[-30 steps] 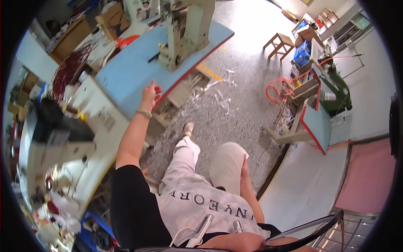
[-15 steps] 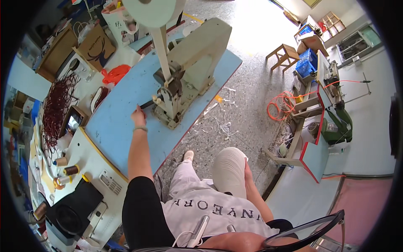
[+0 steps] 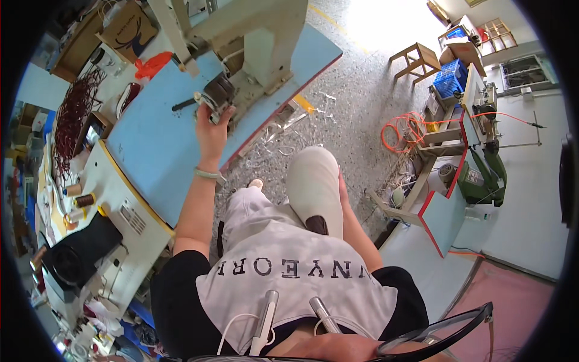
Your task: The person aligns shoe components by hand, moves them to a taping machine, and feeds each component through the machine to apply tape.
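Pale rounded piece [image 3: 315,187] sits over the lap, long axis pointing away from the body, right hand [image 3: 343,192] at its right edge, finger closure hidden. Left hand [image 3: 212,128] is nearer the beige machine [image 3: 265,45], fingertips at its dark lower part; can't tell if pinching.

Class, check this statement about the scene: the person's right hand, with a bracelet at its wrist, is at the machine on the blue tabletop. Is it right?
Not quite: the side is wrong. The head view shows that it is the left hand, with a bracelet at its wrist, that is at the machine on the blue tabletop.
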Motion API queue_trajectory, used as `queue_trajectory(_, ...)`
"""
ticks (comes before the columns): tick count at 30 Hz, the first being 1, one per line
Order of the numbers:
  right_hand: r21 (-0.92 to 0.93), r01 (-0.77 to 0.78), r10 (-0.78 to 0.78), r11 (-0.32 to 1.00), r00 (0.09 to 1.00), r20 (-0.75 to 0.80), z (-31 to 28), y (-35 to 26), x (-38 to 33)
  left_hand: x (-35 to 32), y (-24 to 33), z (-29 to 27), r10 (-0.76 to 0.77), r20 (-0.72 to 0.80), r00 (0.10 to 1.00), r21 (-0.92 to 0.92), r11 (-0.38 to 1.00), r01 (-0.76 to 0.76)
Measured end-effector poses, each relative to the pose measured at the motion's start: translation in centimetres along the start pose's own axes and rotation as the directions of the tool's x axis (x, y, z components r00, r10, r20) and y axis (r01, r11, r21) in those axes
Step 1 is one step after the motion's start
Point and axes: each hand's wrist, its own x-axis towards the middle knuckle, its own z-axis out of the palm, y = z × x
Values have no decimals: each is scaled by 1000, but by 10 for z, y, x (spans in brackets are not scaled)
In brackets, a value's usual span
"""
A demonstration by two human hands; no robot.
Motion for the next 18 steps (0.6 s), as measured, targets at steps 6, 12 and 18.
queue_trajectory(6,50,6,-12,999,994,104,-37,-49,-9,-71,-34,48,264,-53,963,159,954,-253)
queue_trajectory(12,94,2,-20,996,980,199,-69,-80,-18,-103,-44,63,300,-160,940,222,939,-262)
queue_trajectory(18,152,-40,0,988,968,251,-89,-97,-34,-174,35,80,311,-1,950,743,636,-208)
